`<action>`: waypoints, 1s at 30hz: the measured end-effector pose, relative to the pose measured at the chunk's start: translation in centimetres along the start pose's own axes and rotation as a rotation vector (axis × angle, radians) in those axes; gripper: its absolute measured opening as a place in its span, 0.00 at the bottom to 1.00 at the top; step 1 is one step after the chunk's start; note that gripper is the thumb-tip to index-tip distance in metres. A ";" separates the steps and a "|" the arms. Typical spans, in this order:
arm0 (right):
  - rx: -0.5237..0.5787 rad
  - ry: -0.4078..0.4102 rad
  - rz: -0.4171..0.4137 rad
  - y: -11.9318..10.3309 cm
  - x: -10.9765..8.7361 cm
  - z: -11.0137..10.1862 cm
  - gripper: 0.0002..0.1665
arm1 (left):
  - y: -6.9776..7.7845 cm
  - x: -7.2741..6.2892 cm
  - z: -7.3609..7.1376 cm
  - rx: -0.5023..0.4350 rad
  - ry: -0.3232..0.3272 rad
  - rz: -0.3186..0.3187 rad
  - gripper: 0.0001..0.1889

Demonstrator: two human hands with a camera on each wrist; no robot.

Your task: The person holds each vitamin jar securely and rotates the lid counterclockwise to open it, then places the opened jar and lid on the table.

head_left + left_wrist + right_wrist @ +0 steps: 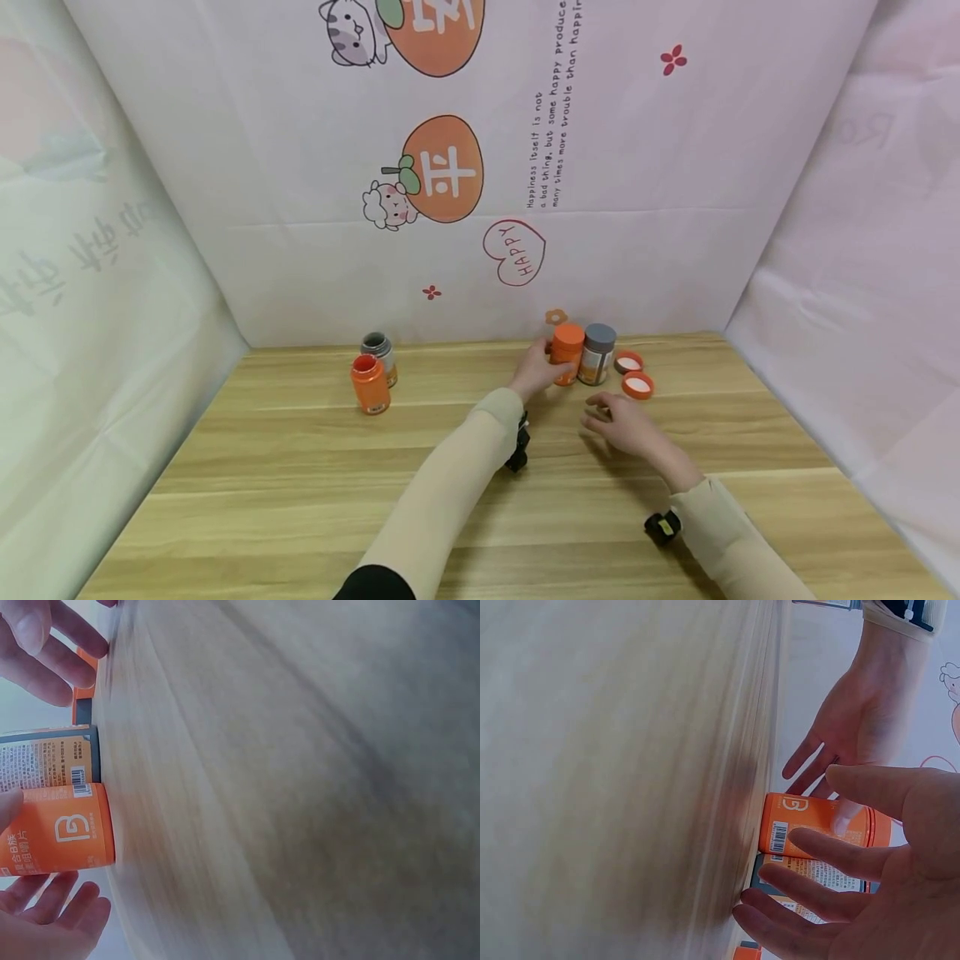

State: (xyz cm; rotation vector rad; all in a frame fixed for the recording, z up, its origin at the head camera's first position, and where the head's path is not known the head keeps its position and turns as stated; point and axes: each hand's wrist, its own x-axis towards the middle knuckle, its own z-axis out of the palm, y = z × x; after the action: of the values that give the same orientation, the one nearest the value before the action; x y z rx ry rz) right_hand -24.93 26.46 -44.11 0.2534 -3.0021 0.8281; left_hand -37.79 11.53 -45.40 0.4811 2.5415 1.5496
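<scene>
In the head view an orange bottle [568, 340] with its orange cap on stands toward the back of the table. My left hand [534, 372] holds it from the left, thumb across the front [843, 817] and the other fingers at its far side. Touching or nearly touching it on the right is a capped grey bottle [597, 360] with a printed label. My right hand [624, 427] hovers in front of the grey bottle, fingers spread and slightly bent, with nothing in them. Two loose orange-rimmed lids, one farther back [628, 362] and one nearer [637, 385], lie right of the bottles.
Toward the left of the wooden table [300, 500] stand an uncapped orange bottle [371, 388] and, just behind it, an uncapped grey bottle [387, 357]. A printed white cloth [637, 167] rises behind the table, with pale cloth at both sides.
</scene>
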 end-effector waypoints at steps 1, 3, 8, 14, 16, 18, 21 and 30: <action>-0.004 -0.001 0.000 0.0 0.0 0.0 0.24 | 0.0 0.0 0.0 -0.004 0.002 -0.001 0.28; -0.005 -0.001 -0.001 0.0 0.0 0.0 0.24 | -0.1 0.1 0.1 -0.008 0.005 -0.003 0.27; -0.001 0.000 -0.002 0.1 -0.1 0.0 0.24 | 0.0 -0.1 0.2 0.018 0.002 -0.002 0.26; 0.007 -0.007 0.000 0.1 -0.1 -0.1 0.26 | -0.1 -0.4 0.5 0.010 0.002 -0.004 0.26; 0.014 -0.007 0.003 0.1 -0.1 0.0 0.27 | -0.2 -0.3 0.5 0.000 0.005 -0.004 0.26; 0.016 -0.010 0.002 0.1 -0.1 0.0 0.27 | -0.2 -0.4 0.5 -0.014 0.009 -0.002 0.25; 0.021 -0.015 0.008 0.1 -0.1 0.0 0.27 | -0.2 -0.4 0.4 -0.029 0.016 -0.003 0.26; 0.029 -0.007 0.013 0.3 0.0 -0.1 0.25 | -0.4 -0.6 0.0 0.004 0.059 0.021 0.24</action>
State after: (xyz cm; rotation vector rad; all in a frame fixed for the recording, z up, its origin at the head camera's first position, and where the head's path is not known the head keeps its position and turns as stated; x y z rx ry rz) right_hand -24.95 26.76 -44.16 0.2383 -3.0032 0.8737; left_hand -37.25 11.19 -45.77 0.4705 2.5921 1.5891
